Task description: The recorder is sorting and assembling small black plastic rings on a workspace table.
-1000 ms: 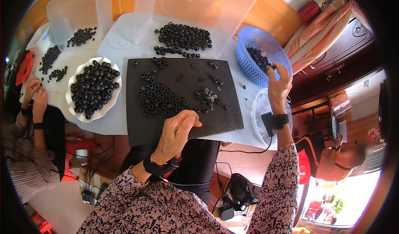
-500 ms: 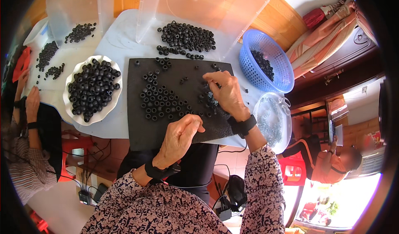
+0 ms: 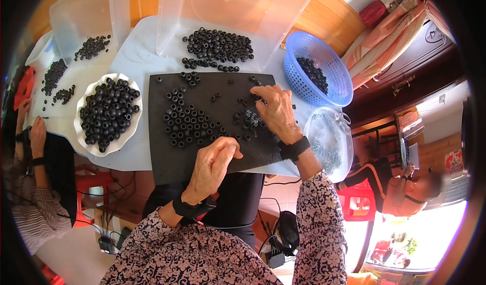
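A dark mat (image 3: 202, 85) lies before me, with a cluster of black beads (image 3: 190, 125) standing mostly hole-up on it. Over the mat's near edge is my left hand (image 3: 212, 166), its fingers curled and pressed together; anything inside the pinch is hidden. Farther right, my right hand (image 3: 276, 112) bends its fingers down toward loose black beads. Its thumb and forefinger are close together, and what they hold, if anything, cannot be made out. Beside its fingers sits a small heap of clear, glittering bits (image 3: 250, 118) among beads.
A white scalloped dish (image 3: 135, 125) heaped with black beads stands left. Behind the mat, a tipped clear bin (image 3: 283, 11) has a bead pile (image 3: 220, 47) before it. At right are a blue basket (image 3: 336, 95) and a clear tub (image 3: 347, 156). Another person's hand (image 3: 38, 133) is far left.
The whole view has shifted slightly, so the table sits a little farther left. My right hand has moved slightly away from the clear heap, which shows more. My left hand stays curled.
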Tool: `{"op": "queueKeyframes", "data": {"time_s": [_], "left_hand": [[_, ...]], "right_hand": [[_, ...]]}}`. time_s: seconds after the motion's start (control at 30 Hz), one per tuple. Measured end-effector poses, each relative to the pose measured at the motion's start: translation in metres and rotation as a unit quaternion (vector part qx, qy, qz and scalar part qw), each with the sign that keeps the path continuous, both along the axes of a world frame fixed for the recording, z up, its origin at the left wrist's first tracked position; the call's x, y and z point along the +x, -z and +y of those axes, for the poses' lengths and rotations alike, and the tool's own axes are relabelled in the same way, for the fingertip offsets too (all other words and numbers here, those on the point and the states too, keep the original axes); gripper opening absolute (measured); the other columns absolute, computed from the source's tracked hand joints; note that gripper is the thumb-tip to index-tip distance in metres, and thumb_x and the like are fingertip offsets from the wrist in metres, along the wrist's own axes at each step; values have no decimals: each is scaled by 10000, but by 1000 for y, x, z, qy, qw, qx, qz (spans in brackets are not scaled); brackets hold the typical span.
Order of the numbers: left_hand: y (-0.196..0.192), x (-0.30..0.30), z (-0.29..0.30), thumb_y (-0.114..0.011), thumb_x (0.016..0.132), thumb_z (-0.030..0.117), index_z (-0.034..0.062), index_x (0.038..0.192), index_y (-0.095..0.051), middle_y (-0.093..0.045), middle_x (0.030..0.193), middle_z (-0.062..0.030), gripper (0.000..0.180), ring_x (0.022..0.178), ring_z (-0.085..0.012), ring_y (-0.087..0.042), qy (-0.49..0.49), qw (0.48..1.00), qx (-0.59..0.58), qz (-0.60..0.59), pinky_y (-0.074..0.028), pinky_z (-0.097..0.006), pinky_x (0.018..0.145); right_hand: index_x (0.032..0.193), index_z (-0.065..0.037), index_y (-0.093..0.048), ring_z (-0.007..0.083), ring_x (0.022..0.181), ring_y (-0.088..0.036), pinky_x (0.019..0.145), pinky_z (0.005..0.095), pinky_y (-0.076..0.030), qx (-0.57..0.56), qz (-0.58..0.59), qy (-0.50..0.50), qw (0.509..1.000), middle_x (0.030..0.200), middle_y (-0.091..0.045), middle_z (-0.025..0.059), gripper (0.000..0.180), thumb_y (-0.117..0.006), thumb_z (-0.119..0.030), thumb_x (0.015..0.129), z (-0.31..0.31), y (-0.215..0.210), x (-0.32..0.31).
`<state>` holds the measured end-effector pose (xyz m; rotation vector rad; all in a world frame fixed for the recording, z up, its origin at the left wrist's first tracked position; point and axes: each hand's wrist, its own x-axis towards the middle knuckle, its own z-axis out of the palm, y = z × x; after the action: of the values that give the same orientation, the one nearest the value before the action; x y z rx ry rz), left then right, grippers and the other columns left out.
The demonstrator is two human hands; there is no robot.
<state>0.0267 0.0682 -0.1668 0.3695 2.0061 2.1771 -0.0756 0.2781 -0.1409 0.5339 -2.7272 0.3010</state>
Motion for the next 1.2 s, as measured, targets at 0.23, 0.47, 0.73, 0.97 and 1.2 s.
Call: {"op": "queueKeyframes", "data": {"time_s": [0.23,0.47,0.73,0.97,1.2], "left_hand": [[6,-1,3,-494,993,146,-34,1087,-575,-659,899,-87,219,811,-115,-607,-36,996,84,-15,-476,-258,752],[11,-4,1,-516,993,104,-35,1112,-556,-612,844,-31,187,791,-77,-570,-24,993,119,-1,-478,-235,751],[13,-1,5,-507,987,84,-15,1096,-559,-610,825,-15,156,732,-51,-536,-24,995,90,24,-456,-217,679],[7,1,2,-519,950,71,-5,1097,-545,-582,718,10,168,629,-18,-437,-19,999,-5,46,-377,-210,558],[8,0,2,-530,939,66,-2,1060,-561,-686,818,-49,142,625,-12,-464,7,1000,-16,6,-387,-209,543]], "right_hand": [[994,-26,-679,286,801,-658,747,368,-523,-293,-68,-67,951,939,-692,127,284,-681,23,714,-43,-27,53],[965,-9,-684,286,837,-676,796,334,-543,-333,-44,-66,940,972,-672,126,219,-642,61,762,-67,-10,106],[1132,58,-611,154,859,-667,810,280,-548,-653,-195,-19,732,960,-651,93,221,-545,66,921,-61,25,118],[992,35,-675,136,885,-665,758,251,-537,-595,-166,-37,785,1045,-623,88,123,-630,46,878,-57,28,122],[941,6,-697,197,687,-665,654,300,-521,-388,-48,53,919,835,-692,133,140,-637,13,814,-35,-7,87]]}}
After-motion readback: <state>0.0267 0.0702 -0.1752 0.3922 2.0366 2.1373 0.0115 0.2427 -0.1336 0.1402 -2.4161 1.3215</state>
